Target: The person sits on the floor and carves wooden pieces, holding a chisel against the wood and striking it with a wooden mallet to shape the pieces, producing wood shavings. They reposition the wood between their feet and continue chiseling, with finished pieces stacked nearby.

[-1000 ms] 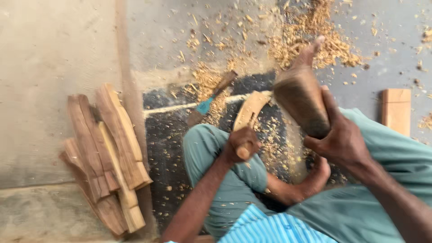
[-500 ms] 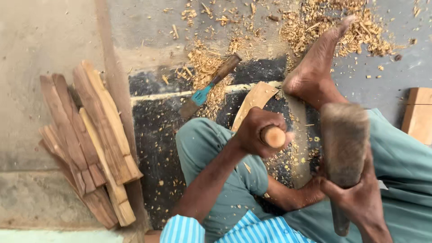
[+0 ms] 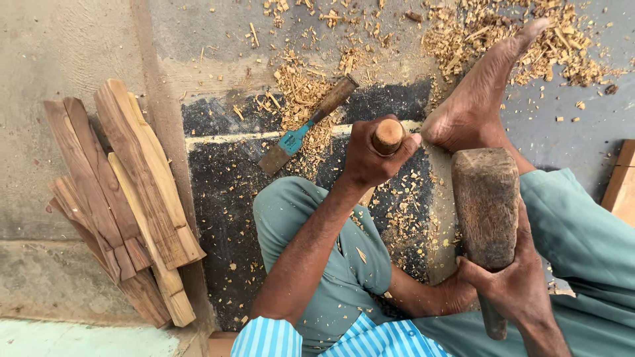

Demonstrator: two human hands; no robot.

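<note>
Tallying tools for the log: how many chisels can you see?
2: one gripped upright in the left hand, handle top showing; one teal-collared chisel lying among shavings. Others may be hidden.

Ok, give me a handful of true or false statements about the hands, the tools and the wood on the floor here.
1. The left hand grips a round wooden tool handle. True.
2. The right hand holds a metal hammer. False: it holds a wooden mallet.
3. A chisel with a teal collar lies on the floor, in neither hand. True.
4. The stacked wood pieces rest on the person's lap. False: they lie on the floor to the left.
5. Wood shavings are scattered by the bare foot. True.
</note>
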